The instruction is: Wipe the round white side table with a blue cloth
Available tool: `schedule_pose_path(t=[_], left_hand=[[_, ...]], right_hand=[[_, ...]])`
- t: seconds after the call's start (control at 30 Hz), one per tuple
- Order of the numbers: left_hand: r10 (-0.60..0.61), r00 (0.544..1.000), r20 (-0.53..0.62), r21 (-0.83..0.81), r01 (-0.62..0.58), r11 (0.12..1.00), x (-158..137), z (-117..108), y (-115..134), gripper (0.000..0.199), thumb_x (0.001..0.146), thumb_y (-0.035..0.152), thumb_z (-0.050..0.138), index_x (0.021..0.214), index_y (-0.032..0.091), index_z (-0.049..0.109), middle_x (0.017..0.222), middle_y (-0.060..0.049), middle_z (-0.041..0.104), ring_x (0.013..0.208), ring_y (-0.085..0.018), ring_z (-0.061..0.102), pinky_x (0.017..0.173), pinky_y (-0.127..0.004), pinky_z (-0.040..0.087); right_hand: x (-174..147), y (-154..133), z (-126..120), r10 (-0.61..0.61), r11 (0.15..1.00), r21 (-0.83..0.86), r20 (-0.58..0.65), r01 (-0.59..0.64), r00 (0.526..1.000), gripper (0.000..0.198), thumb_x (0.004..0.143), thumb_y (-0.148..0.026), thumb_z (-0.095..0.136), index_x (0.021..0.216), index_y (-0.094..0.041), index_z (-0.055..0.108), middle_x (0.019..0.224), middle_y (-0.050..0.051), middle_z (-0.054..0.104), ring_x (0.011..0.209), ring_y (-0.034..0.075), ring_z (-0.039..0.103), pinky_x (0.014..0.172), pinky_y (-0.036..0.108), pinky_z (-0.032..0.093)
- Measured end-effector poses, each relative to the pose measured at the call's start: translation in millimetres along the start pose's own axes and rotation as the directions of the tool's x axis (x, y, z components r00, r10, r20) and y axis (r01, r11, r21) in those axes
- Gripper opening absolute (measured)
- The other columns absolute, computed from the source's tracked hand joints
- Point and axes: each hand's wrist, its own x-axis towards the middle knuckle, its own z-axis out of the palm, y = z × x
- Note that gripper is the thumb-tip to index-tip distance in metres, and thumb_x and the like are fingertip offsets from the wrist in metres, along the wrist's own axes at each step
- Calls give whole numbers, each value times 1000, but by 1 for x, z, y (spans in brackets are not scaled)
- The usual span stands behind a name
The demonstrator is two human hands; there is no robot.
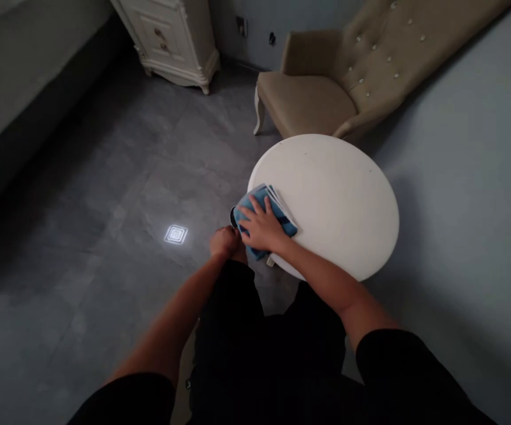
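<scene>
A folded blue cloth [287, 223] with pale edges lies over the near left rim of a round white table [339, 200]. On top of it rests my right hand [262, 227], palm down, its fingers spread and pressing on the fabric. My left hand [224, 242] is closed just left of the table's rim, low beside the cloth. A dark, round-edged object [232, 217] shows above its knuckles, mostly hidden by cloth and fingers. Whatever the left fingers hold cannot be made out.
A tan tufted armchair [308, 103] stands behind the table, close to the grey wall [472, 177]. A white cabinet [176, 41] is at the back, and a bed [29, 65] at the left. A bright square light pattern [176, 234] lies on the grey floor [118, 195].
</scene>
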Motion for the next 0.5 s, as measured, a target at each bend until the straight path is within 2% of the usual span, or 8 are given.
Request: schedule_pose_path(t=[0.07,0.13,0.2,0.27,0.33,0.43,0.5], left_hand=[[14,1000,-6,10,-14,1000,-3,2,2,53,112,42,41,126,15,85,129,-25,82,121,-36,80,97,-42,59],[25,1000,-20,14,-24,1000,-3,5,4,53,111,42,42,125,15,85,130,-25,82,122,-38,79,97,-44,60],[33,999,-27,19,-33,999,-2,8,6,53,110,43,42,123,15,85,131,-25,82,123,-39,78,98,-45,60],[45,999,-21,28,-45,999,1,11,7,53,109,43,43,124,16,85,131,-24,82,125,-40,78,99,-45,60],[50,999,-15,37,-49,998,3,13,8,53,109,43,43,125,16,85,132,-24,82,125,-40,77,99,-46,60],[47,999,1,50,-47,998,4,11,9,52,109,42,43,126,17,85,133,-24,82,123,-40,78,99,-47,60],[54,998,11,61,-54,997,4,10,10,52,109,43,43,126,17,85,132,-25,81,124,-41,78,99,-47,60]], right_hand=[[-59,-12,4,-23,999,-27,3,23,1000,51,103,-44,58,150,-45,78,183,-17,37,179,39,12,147,68,9],[-118,-15,9,9,997,-79,-7,-9,1000,59,105,-49,53,162,-54,65,182,-20,32,178,35,16,144,70,24],[-175,-8,16,114,987,-112,-34,-117,993,65,104,-55,53,169,-62,50,180,-22,34,177,33,21,141,72,32],[-227,8,22,277,950,-124,-80,-286,957,71,102,-58,55,171,-64,42,179,-19,39,175,34,26,139,72,34],[-273,34,26,463,868,-121,-147,-481,874,72,102,-58,55,174,-58,44,181,-11,42,174,37,29,138,73,33],[-322,90,27,686,687,-70,-266,-723,678,72,108,-52,46,177,-34,51,185,8,40,174,46,28,135,82,28],[-340,138,22,767,581,-23,-318,-813,557,71,110,-48,44,175,-20,52,185,18,39,173,51,27,130,87,30]])
